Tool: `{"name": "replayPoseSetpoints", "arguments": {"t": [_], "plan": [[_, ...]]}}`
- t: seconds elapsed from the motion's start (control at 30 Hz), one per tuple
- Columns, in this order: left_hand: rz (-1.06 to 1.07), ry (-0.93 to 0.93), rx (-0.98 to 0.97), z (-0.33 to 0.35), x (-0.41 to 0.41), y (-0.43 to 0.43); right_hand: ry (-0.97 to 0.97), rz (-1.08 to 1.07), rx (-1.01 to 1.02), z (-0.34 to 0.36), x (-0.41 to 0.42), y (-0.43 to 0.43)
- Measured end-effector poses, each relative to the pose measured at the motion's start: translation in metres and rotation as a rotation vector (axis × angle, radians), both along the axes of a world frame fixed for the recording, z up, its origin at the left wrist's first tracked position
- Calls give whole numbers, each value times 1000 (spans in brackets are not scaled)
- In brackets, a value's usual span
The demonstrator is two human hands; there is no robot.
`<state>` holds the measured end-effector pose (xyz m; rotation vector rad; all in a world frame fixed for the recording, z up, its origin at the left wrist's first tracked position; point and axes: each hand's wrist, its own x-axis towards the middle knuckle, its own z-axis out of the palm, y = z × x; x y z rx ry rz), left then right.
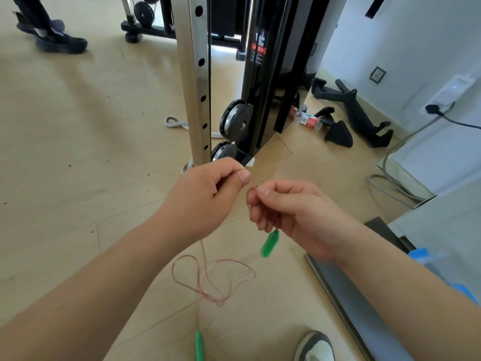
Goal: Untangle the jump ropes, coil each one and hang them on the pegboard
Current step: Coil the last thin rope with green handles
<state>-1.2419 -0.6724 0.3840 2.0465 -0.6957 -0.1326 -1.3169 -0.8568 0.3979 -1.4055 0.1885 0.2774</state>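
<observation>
Floor (78, 126): pale beige tile, glossy, marked with dark specks, catching daylight towards the top. Centre: a steel upright (197, 74) with a row of holes, just beside a black machine column (263, 61) carrying two pulleys (236, 121). Right: white wall (416, 35) with a socket (377, 74), a black plug (433, 108) and a grey cable (390, 183) looping on the floor. Black handle attachments (364, 118) and a plastic bottle (307, 120) lie near the wall's foot.

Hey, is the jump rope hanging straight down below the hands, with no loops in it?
No, below the left hand and right hand the jump rope crosses itself in several loose loops.
</observation>
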Motion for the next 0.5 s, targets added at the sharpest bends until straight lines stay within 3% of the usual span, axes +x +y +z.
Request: {"name": "replayPoseSetpoints", "arguments": {"t": [0.13, 0.2, 0.27, 0.3, 0.4, 0.43, 0.5], "plan": [[-6, 227, 29, -14, -5, -10, 99, -78, 253, 8, 1, 2], [-33, 284, 176, -20, -12, -14, 131, -200, 361, 5, 3, 1], [-150, 212, 391, -23, -23, -14, 118, -324, 368, 0, 7, -2], [-233, 169, 478, -22, -28, -15, 98, -375, 258, -5, 8, -5], [-390, 151, 509, -14, -38, -16, 25, -394, -423, -16, 7, -15], [-411, 156, 451, -9, -39, -16, -4, -342, -562, -18, 5, -17], [-375, 173, 234, 3, -37, -16, -45, -231, -634, -20, 2, -16]]}}
